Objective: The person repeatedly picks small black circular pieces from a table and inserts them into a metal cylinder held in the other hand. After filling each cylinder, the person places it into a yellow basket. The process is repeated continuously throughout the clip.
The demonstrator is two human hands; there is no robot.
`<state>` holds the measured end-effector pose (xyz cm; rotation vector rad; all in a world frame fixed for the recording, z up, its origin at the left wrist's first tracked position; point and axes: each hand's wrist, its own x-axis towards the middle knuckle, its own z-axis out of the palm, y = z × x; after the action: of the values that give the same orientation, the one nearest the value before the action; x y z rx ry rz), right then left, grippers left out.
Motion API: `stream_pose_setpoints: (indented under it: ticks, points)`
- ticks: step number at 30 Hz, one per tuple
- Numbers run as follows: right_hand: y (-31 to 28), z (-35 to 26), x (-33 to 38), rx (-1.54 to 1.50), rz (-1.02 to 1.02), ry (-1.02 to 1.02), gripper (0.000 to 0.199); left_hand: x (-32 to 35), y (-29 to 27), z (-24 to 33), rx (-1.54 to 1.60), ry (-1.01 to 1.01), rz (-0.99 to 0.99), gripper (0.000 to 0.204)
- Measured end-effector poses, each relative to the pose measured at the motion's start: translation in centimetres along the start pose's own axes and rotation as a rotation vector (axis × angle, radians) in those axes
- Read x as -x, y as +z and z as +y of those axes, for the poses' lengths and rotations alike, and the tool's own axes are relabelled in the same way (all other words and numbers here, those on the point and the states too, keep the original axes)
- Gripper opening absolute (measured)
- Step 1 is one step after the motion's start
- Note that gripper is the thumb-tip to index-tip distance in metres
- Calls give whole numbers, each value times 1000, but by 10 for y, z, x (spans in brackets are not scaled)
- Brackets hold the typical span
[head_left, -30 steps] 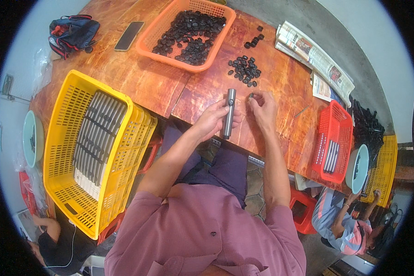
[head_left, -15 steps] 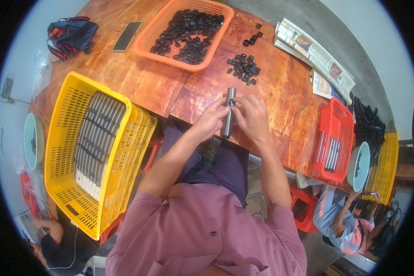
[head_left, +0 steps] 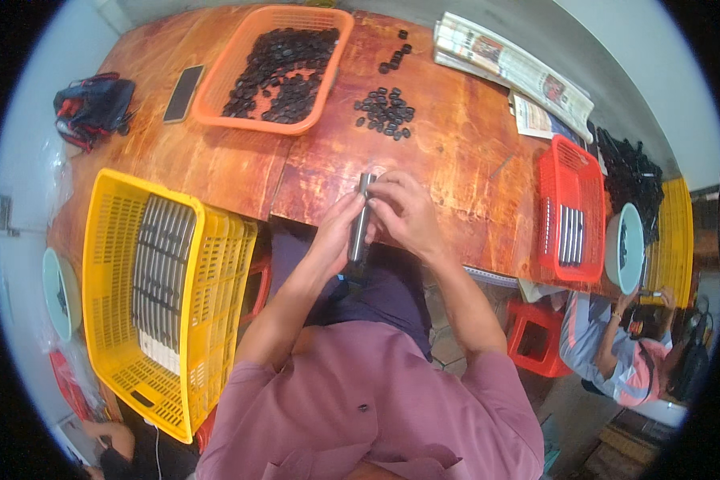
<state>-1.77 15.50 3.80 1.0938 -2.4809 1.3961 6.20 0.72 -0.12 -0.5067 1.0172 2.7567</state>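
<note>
A grey metal tube (head_left: 359, 242) with a dark lower end stands lengthwise near the table's front edge. My left hand (head_left: 334, 230) is wrapped round its left side, fingers closed. From the right, my right hand (head_left: 408, 211) bends its fingers onto the upper part of the tube, thumb against it. Whatever small part lies under those fingertips is hidden. Beyond the hands lies a loose pile of small black oval plugs (head_left: 386, 114). Many more of these plugs fill an orange basket (head_left: 206, 96) farther back.
A yellow crate (head_left: 192, 320) at left holds rows of grey tubes (head_left: 164, 248). A red basket (head_left: 572, 164) with several tubes and a turquoise bowl (head_left: 632, 248) stand at right. Phone (head_left: 183, 94), bag (head_left: 94, 108) and newspapers (head_left: 512, 64) lie on the table. A co-worker (head_left: 616, 352) sits right.
The whole view has shifted, so the table things sit farther left. My right fingers have moved onto the tube, covering the black plug that showed on it before.
</note>
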Motion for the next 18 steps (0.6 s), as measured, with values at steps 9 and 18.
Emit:
stream_pose_setpoints:
  ticks: [9,18]
  points:
    - [-11,7,8,-713,-263,711,20,24,7,-7,-101,-269,-78,41]
    - [-3,17,17,-695,-279,710,17,31,11,-11,-189,-231,-67,39]
